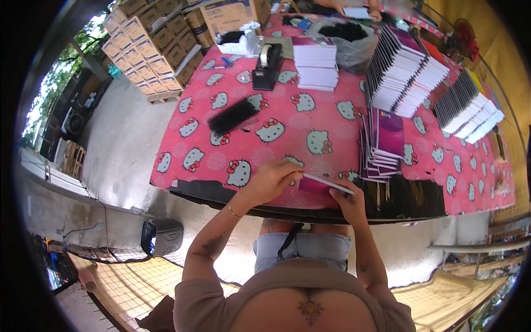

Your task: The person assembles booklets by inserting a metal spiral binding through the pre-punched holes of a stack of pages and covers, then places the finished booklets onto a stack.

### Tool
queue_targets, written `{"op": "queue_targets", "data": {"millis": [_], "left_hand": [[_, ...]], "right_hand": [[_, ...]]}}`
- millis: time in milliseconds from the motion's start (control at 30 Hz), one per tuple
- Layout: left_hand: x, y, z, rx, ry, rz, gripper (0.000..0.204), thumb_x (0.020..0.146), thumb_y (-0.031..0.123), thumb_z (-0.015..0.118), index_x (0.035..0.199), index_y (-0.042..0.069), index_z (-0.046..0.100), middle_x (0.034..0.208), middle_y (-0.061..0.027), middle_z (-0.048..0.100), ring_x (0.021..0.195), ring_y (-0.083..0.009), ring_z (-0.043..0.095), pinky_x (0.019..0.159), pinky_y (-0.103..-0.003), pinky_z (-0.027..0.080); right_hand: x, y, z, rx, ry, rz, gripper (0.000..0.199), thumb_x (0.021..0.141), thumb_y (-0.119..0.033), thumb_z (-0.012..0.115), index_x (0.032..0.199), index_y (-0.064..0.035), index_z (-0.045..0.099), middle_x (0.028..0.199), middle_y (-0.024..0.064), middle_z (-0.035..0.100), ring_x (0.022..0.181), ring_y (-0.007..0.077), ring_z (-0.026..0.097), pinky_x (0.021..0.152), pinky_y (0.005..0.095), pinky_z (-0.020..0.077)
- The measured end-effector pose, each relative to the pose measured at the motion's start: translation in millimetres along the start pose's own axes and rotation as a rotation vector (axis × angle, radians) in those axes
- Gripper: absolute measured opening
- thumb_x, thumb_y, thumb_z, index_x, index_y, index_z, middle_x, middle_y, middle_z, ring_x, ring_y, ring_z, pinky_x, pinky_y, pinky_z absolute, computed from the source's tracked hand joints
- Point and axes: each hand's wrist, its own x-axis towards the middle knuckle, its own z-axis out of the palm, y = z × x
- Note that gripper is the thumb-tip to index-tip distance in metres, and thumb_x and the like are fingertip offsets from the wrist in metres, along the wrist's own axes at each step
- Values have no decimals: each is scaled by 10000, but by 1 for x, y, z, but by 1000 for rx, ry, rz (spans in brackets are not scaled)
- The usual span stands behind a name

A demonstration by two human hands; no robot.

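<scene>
A thin purple notebook (316,186) is held at the table's near edge, its white page edge turned up. My right hand (349,200) grips its right end, thumb on the cover. My left hand (275,180) is closed in a pinch at its left corner; whether a thin coil is also between those fingertips is too small to tell. Beyond my left hand lies a bundle of black binding coils (233,117). Right of the notebook rises a loose, uneven stack of purple notebooks (387,135).
Tall stacks of coil-bound notebooks (401,74) and more notebooks (469,108) stand at the right. Farther back are a black tape dispenser (268,66), a white paper stack (316,66) and a plastic bag of black coils (347,47). Another person's hand (375,15) shows across the pink tablecloth (293,127).
</scene>
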Motion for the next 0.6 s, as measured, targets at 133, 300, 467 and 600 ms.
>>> {"op": "queue_targets", "data": {"millis": [133,300,467,600], "left_hand": [[5,19,-2,182,-11,52,308,905,222,671,1167,75,603,1093,-108,592,927,-293,611,761,-414,499],[13,51,15,625,121,70,609,927,447,587,1377,47,497,1371,-189,496,1290,-367,449,1004,-591,367],[-30,39,63,728,50,11,849,866,556,599,1463,-10,392,1546,-202,338,1442,-372,298,1077,-692,230],[14,39,26,812,206,-7,873,853,568,606,1469,-8,380,1552,-205,337,1447,-372,295,1073,-698,241]], "right_hand": [[-5,-6,-4,15,34,4,182,879,-26,708,1061,-20,704,852,-12,641,777,63,522,684,227,416],[-9,-20,4,87,175,79,194,887,-27,703,1078,-8,684,835,-35,612,764,57,505,710,216,412],[-10,-25,9,41,182,-24,195,901,-39,698,1090,2,675,851,-26,611,765,57,504,718,214,414],[-9,-42,19,184,130,91,192,908,-42,692,1091,12,670,864,-23,610,756,56,505,726,213,430]]}}
